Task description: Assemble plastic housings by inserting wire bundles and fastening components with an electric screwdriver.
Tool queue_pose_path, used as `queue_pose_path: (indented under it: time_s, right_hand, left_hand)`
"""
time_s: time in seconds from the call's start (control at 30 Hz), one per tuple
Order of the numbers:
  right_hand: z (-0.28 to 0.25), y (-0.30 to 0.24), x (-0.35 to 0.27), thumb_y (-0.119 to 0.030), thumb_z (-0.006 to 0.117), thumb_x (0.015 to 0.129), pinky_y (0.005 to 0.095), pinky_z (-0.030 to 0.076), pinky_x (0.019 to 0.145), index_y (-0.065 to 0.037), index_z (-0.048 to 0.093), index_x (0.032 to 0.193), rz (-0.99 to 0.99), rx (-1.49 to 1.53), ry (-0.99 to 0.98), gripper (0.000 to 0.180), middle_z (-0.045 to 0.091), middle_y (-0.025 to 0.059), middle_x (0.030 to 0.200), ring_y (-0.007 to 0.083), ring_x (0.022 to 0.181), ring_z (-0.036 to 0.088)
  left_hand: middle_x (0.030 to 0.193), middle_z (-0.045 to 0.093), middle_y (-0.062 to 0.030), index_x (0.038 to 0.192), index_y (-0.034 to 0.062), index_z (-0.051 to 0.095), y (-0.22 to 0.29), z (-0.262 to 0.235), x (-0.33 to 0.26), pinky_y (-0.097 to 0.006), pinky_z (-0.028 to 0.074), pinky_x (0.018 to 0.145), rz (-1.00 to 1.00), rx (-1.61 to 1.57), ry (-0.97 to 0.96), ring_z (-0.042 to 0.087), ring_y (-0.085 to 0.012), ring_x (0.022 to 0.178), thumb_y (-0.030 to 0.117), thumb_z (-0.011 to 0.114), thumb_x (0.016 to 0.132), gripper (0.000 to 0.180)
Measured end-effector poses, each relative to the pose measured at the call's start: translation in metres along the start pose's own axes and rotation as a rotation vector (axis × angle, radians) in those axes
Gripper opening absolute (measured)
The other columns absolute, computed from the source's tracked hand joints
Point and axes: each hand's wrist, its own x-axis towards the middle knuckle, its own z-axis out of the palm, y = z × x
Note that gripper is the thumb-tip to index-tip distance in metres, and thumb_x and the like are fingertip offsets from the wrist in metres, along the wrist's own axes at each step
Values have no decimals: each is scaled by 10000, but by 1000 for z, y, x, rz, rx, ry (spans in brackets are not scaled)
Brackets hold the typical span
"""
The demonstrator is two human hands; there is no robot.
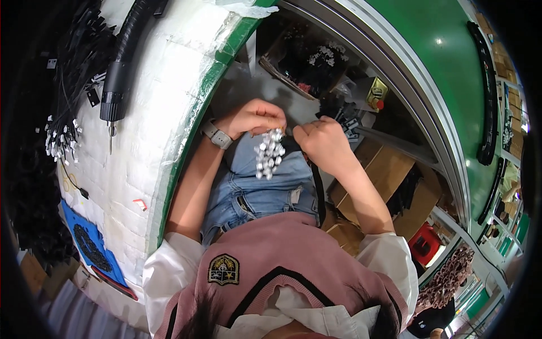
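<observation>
Bunch of small white connectors on thin wires hangs over the lap between both hands: judged light, limp and tangle-prone, best held at the gathered wire end. Left hand pinches its top; right hand is fisted alongside, contents not discernible. Electric screwdriver lies well apart on the white bench.

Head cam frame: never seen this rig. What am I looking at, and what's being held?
One picture, from a fisheye camera worn on a person's head, looking down; straight edges bend near the rim. No machine: two bare hands over the lap, in denim. The left hand, with a grey wristwatch, and the right hand together hold a bunch of small white connectors on dark wires, hanging between them. To the left is a white-covered workbench with a green edge; on it lie a black electric screwdriver and bundles of black wires with white connectors. Cardboard boxes sit to the right.
</observation>
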Motion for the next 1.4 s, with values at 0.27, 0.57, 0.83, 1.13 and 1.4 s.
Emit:
queue_pose_path:
  time_s: [0.27,0.57,0.83,1.13,1.4]
  right_hand:
    - [5,-2,10,-102,589,653,329,452,621,-75,536,727,-206,-21,219,95,519,38,652,200,636,569]
    - [14,4,10,-132,758,619,325,491,707,-11,576,892,145,591,331,349,640,77,796,247,751,633]
    - [27,-2,3,-304,565,936,239,388,474,-12,479,904,555,1815,215,307,485,21,617,98,500,454]
    - [37,8,-3,-587,299,944,231,315,482,10,500,758,416,2671,215,656,330,-37,465,83,392,337]
    - [47,-5,-11,-592,224,950,220,249,476,-61,552,994,265,2871,-2,626,297,-62,458,55,366,273]
  left_hand:
    - [668,554,36,824,20,647,-5,12,12,-179,265,429,-145,-19,186,413,-6,513,148,631,837,130]
    - [695,604,7,932,30,643,-32,7,-8,-188,295,452,132,-438,124,443,-27,513,91,637,802,144]
    - [576,540,27,717,63,636,-8,34,4,-200,280,417,103,42,244,432,-35,479,221,699,829,203]
    - [595,476,26,739,44,572,-7,40,8,-203,326,505,26,173,81,418,-52,539,287,494,968,343]
    - [727,598,-7,884,-6,603,-16,47,19,-257,433,603,247,338,316,516,-79,653,162,570,919,175]
